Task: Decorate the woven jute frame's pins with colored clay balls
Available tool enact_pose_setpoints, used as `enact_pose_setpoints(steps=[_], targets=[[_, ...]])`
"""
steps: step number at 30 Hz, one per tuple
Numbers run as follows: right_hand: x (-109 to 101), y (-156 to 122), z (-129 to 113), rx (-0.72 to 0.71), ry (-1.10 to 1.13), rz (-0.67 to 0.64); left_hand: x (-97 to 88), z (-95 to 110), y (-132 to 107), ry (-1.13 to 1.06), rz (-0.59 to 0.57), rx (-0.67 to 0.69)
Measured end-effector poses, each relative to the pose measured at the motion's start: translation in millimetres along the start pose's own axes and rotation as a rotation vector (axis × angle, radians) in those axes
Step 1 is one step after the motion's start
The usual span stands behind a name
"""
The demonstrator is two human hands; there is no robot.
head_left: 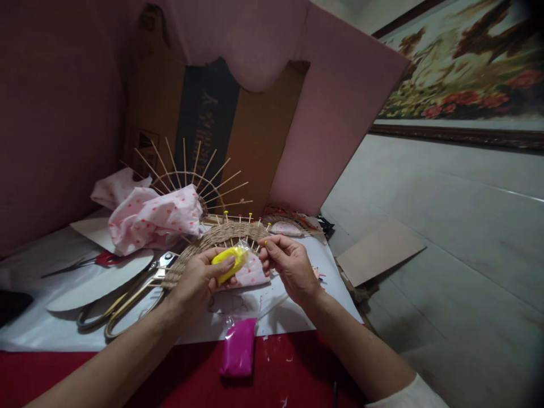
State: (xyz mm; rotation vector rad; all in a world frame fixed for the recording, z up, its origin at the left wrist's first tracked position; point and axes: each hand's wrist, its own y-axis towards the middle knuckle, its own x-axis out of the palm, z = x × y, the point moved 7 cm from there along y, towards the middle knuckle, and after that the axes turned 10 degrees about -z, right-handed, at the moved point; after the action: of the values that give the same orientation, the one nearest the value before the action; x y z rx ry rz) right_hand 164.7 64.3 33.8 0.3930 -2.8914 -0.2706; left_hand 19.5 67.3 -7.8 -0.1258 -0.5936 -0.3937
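My left hand (199, 279) is closed round a yellow lump of clay in a clear plastic wrapper (229, 262). My right hand (289, 262) pinches the wrapper's open end, right beside the yellow lump. Both hands hover over a woven, half-round wicker piece (221, 237) with several thin sticks standing in it, some tipped with small coloured beads. A pink packet of clay (238, 347) lies on the red surface below my hands.
Large gold-handled scissors (127, 294) and a red-handled tool (102, 259) lie at the left on white paper (51, 323). Pink dotted cloth (148, 218) is heaped by a stick fan frame (191, 175). Cardboard and pink boards (340, 113) stand behind. Grey floor lies at the right.
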Motion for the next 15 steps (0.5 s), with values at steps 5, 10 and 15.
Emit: enact_pose_setpoints(steps=[5, 10, 15], targets=[[2, 0, 2, 0.021, 0.102, -0.049, -0.9, 1, 0, 0.011, 0.017, -0.002], [12, 5, -12, 0.027, -0.018, -0.085, -5.1, -3, 1, 0.0, 0.043, -0.002], [59, 45, -47, -0.124, -0.398, -0.222, -6.2, -8, 3, 0.03, 0.029, 0.026]])
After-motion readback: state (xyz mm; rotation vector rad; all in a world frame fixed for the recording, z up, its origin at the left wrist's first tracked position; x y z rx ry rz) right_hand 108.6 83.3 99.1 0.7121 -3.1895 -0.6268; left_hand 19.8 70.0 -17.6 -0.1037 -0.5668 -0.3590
